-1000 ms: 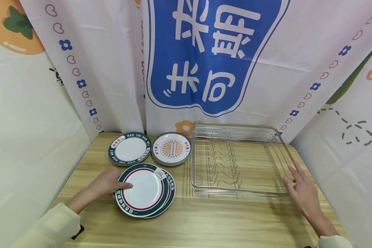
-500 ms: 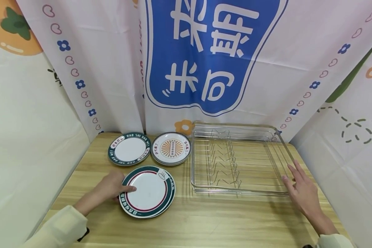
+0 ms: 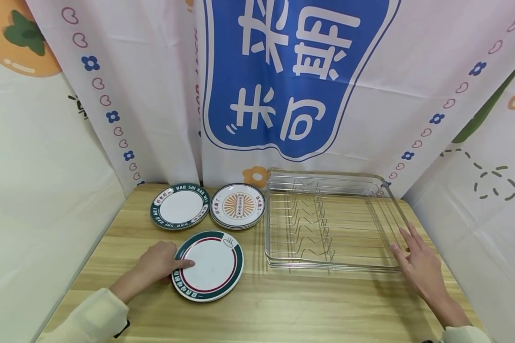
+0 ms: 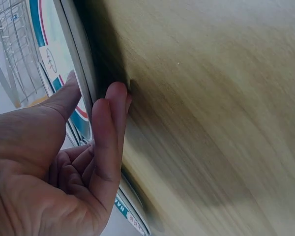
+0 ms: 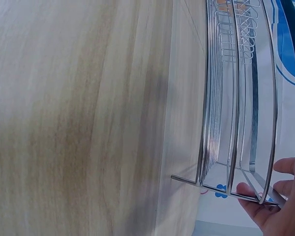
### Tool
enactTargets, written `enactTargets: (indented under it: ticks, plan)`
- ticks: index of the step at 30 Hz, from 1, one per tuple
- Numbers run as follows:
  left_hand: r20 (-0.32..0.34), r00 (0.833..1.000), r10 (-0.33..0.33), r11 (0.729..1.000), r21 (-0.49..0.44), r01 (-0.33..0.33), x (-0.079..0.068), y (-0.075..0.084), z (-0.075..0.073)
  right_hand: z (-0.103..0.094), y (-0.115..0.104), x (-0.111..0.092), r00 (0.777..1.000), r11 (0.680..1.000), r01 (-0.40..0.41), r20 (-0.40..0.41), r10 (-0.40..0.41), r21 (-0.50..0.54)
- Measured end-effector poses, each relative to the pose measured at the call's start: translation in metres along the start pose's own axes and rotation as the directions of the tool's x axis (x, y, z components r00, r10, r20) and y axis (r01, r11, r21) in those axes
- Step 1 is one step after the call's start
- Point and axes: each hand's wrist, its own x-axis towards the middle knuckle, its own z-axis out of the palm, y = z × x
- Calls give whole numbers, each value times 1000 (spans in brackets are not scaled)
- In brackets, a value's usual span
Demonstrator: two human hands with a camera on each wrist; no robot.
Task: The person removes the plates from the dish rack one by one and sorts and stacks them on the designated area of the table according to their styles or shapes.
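My left hand (image 3: 156, 264) holds the left rim of a white plate (image 3: 210, 262) with a green band and a red ring. Its thumb lies over the rim; in the left wrist view the other fingers (image 4: 108, 142) are at the rim's outer side, near the table. Another plate edge shows just beneath this one. At the right, my right hand (image 3: 420, 267) grips the front right corner of a wire dish rack (image 3: 332, 264). The right wrist view shows its fingertips (image 5: 248, 191) around the rack's end wires.
Behind the held plate lie a green-rimmed plate stack (image 3: 180, 207) and a smaller stack with an orange sunburst (image 3: 238, 206). All stand on a wooden table (image 3: 292, 305). A printed cloth (image 3: 163, 95) hangs behind and at both sides.
The left hand and its top plate have slid to the right, now lying almost squarely over the plate beneath. My right hand stays on the rack, which has not moved.
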Motion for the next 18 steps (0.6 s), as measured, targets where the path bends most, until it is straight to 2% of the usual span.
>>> enactTargets:
  ticks: [6, 12, 15, 18]
  plan:
    - [-35, 999, 10, 1000, 12, -10, 3, 2, 1, -9, 0, -3, 998, 1000, -30, 63, 30, 1]
    - [-87, 995, 41, 997, 69, -35, 3, 9, -15, -21, 1, -4, 977, 995, -85, 191, 93, -51]
    - [-113, 991, 73, 994, 85, -64, 2, 13, -25, -24, 3, 0, 972, 994, -32, 228, 55, -102]
    - [-170, 976, 134, 987, 111, -116, -1, 19, -34, -29, 2, 9, 971, 988, 39, 237, -3, -148]
